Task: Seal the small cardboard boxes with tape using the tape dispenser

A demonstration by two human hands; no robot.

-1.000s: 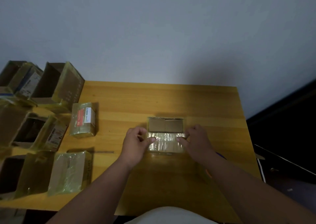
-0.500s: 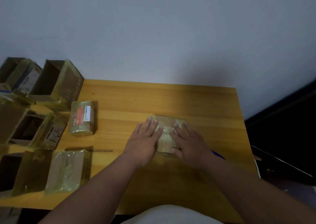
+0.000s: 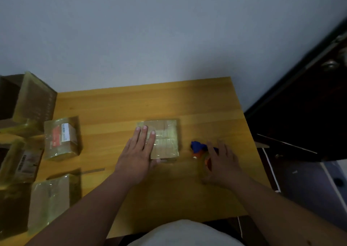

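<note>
Left hand (image 3: 138,152) flat, fingers straight, pressing small brown cardboard box (image 3: 163,138). Right hand (image 3: 222,161) over blue-orange tape dispenser (image 3: 200,149); grip blurred, cannot tell. Risk: flaps springing open if pressure lifts.

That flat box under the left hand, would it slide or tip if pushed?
The box looks low and flat, so tipping seems unlikely. Its glossy tape wrap and the smooth table suggest it would slide; the left hand probably steadies it.

Perhaps a home packing corner: wooden table (image 3: 142,103), taped boxes (image 3: 61,137).
</note>
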